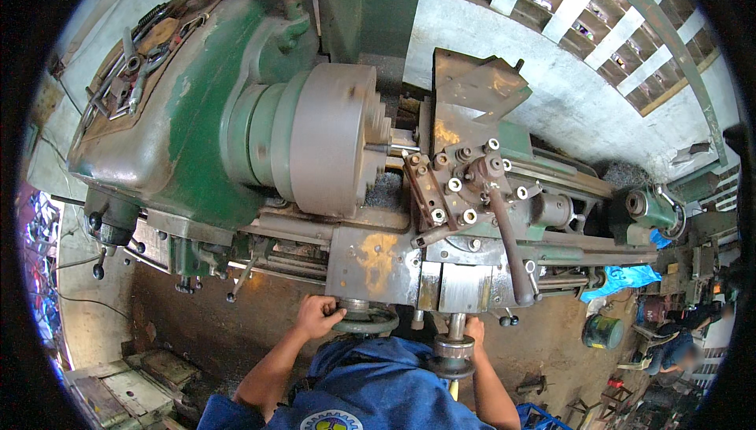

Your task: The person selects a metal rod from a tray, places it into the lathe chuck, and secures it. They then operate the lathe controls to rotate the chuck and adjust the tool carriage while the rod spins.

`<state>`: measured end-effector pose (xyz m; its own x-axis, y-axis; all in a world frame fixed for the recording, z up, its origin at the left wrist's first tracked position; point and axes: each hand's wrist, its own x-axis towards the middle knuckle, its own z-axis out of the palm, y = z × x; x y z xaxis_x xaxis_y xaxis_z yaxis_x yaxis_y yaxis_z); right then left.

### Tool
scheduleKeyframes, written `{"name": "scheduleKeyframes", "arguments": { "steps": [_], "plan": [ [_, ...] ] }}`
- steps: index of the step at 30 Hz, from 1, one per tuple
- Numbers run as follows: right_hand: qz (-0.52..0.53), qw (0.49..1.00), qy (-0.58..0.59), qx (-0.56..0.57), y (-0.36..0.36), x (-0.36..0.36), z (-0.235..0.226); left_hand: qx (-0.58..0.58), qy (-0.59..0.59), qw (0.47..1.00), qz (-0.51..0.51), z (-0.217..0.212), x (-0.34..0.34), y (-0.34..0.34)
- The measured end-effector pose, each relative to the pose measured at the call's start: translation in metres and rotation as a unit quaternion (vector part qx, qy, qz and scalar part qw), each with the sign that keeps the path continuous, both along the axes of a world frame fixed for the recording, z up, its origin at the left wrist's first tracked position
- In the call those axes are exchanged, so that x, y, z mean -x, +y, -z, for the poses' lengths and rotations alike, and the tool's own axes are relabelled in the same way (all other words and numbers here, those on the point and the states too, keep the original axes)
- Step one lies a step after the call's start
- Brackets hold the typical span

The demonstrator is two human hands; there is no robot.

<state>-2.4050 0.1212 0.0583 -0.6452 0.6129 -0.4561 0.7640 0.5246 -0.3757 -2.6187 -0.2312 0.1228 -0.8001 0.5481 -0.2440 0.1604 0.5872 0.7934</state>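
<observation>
My left hand point(318, 316) is closed on the left rim of the carriage handwheel point(372, 323), at the front of a green metal lathe. Beside the dial of the cross-slide handwheel point(451, 367) is my right hand point(476, 331), its fingers curled and partly hidden behind the shaft and wheel. A large grey chuck point(331, 140) has blurred jaws, as if turning. From it a thin shiny rod point(405, 147) points toward the tool post point(453, 182), which carries several bolts and a long clamping lever point(508, 245).
Wrenches and other hand tools point(135, 68) lie on the headstock point(197, 115). The tailstock point(646, 209) stands at the bed's right end, near a blue cloth point(622, 280) and a green bucket point(603, 331). Another person point(673, 351) sits far right. Levers point(240, 282) stick out in front.
</observation>
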Motion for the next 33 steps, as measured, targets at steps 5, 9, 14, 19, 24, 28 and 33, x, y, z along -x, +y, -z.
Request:
{"name": "scheduleKeyframes", "arguments": {
  "steps": [5, 9, 14, 19, 24, 28, 33],
  "plan": [
    [0.005, 0.998, 0.050, 0.031, 0.001, -0.003, 0.011, -0.002, -0.029, 0.999, -0.013, 0.002, 0.002, -0.004],
    [-0.001, 0.999, 0.035, 0.024, 0.002, -0.006, 0.012, -0.035, -0.004, 0.999, -0.027, 0.002, 0.002, -0.004],
    [-0.007, 1.000, 0.008, -0.015, 0.002, -0.005, 0.010, -0.052, 0.003, 0.998, -0.035, 0.005, 0.001, -0.005],
    [-0.013, 0.999, 0.015, -0.029, 0.002, -0.003, 0.009, -0.078, 0.001, 0.996, -0.049, 0.012, 0.000, -0.010],
    [0.020, 0.999, 0.033, 0.016, 0.001, -0.002, 0.004, -0.056, -0.018, 0.997, -0.050, 0.021, 0.001, -0.014],
    [0.022, 0.997, 0.071, 0.033, 0.001, -0.002, 0.005, -0.077, 0.021, 0.995, -0.063, 0.024, -0.001, -0.015],
    [0.015, 0.998, 0.063, 0.012, 0.000, -0.004, 0.009, -0.092, -0.002, 0.993, -0.067, 0.024, 0.000, -0.015]
  ]
}}
